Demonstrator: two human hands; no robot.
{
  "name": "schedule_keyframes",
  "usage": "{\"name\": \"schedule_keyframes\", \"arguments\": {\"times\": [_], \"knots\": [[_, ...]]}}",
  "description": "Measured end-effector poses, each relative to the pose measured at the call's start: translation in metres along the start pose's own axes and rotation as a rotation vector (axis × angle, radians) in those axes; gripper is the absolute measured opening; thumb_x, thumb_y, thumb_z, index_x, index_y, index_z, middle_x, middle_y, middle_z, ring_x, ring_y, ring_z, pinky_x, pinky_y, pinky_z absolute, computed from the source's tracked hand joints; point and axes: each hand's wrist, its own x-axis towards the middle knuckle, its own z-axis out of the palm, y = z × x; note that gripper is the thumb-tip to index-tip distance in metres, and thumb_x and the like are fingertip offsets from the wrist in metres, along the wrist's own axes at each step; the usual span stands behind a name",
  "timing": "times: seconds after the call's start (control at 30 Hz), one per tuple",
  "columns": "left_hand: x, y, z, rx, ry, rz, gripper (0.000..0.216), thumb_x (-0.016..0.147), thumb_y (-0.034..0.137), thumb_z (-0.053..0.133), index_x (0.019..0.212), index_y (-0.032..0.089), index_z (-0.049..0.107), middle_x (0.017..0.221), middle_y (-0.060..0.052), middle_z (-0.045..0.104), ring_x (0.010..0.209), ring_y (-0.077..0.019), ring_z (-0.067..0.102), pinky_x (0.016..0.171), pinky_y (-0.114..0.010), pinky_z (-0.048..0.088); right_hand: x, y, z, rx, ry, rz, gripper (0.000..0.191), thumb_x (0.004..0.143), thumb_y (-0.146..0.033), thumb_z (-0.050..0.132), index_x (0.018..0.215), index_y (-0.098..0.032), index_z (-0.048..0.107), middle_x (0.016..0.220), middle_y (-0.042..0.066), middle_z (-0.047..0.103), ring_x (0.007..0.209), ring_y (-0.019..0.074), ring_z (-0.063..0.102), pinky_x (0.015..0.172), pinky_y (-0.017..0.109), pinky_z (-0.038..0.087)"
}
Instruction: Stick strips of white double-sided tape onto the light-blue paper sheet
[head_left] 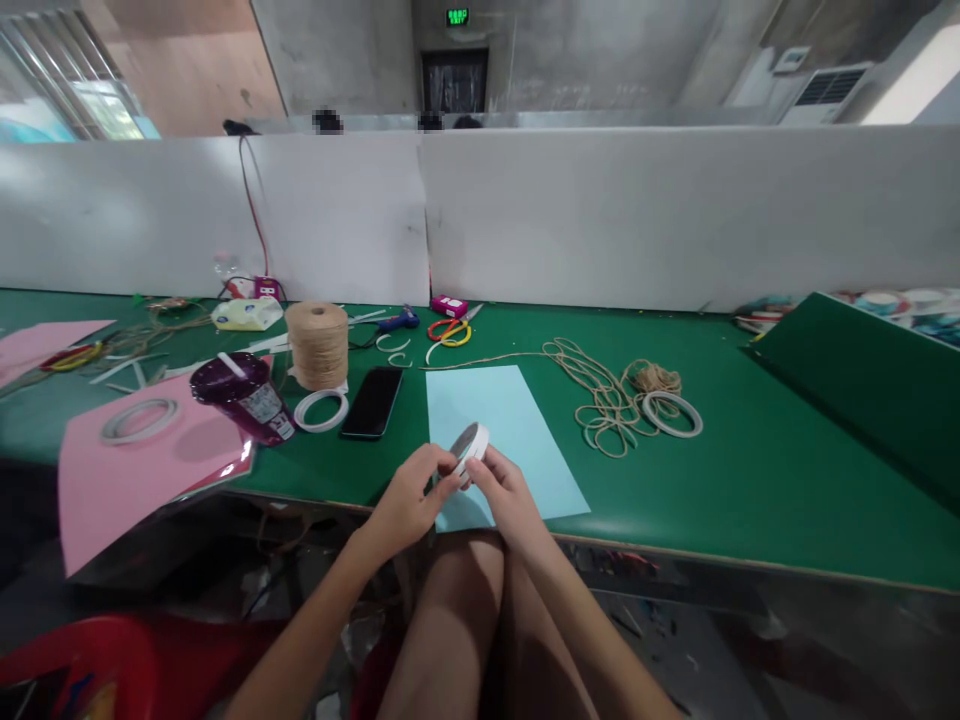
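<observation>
Between my two hands is a white ring (474, 440), tilted up on edge above a light blue sheet (502, 400). My left hand (411, 495) pinches its near left side with thumb and fingers. On the right side, my right hand (511, 492) grips the same ring, thumb on its outer band. Whether the ring is a roll of tape or a solid hoop I cannot tell. The sheet lies flat on the green table top (750, 480), its near edge at the table's front.
Left of the sheet lie a phone (373, 402), a white ring (321, 410), a twine spool (318, 345), a purple cup (247, 395) and pink sheets (150, 460). Behind are scissors (452, 330) and a glue gun (397, 319). Loose twine (600, 395) and another ring (694, 420) lie right.
</observation>
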Motion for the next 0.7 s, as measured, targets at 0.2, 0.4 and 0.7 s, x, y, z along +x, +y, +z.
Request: {"name": "schedule_keyframes", "arguments": {"times": [0.2,0.4,0.7], "knots": [[-0.027,-0.016,-0.011,-0.110,0.261,-0.090,0.017,0.091,0.034,0.040,0.088,0.021,0.050,0.078,-0.001,0.058,0.075,-0.0142,0.058,0.070,-0.027,0.046,-0.003,-0.001,0.020,-0.215,-0.081,-0.024,0.025,0.091,-0.038,0.039,0.080,-0.018,0.050,0.074,0.000,0.050,0.071,0.0131,0.047,0.067,0.026,0.040],[-0.039,-0.021,-0.013,-0.071,0.791,-0.044,0.018,0.092,0.035,0.038,0.086,0.021,0.048,0.077,-0.001,0.053,0.078,-0.0150,0.057,0.072,-0.029,0.048,0.001,-0.004,0.035,-0.848,-0.259,-0.243,0.022,0.094,-0.024,0.032,0.079,-0.018,0.048,0.083,0.005,0.054,0.079,0.0165,0.047,0.073,0.029,0.038],[-0.043,-0.033,-0.042,0.106,1.030,-0.061,0.019,0.089,0.038,0.041,0.088,0.020,0.046,0.081,-0.002,0.052,0.077,-0.0153,0.056,0.076,-0.032,0.047,0.015,0.022,0.064,-1.294,-0.310,-0.321,0.014,0.090,-0.015,0.041,0.091,-0.017,0.055,0.094,0.008,0.055,0.086,0.0192,0.048,0.075,0.031,0.037]]}}
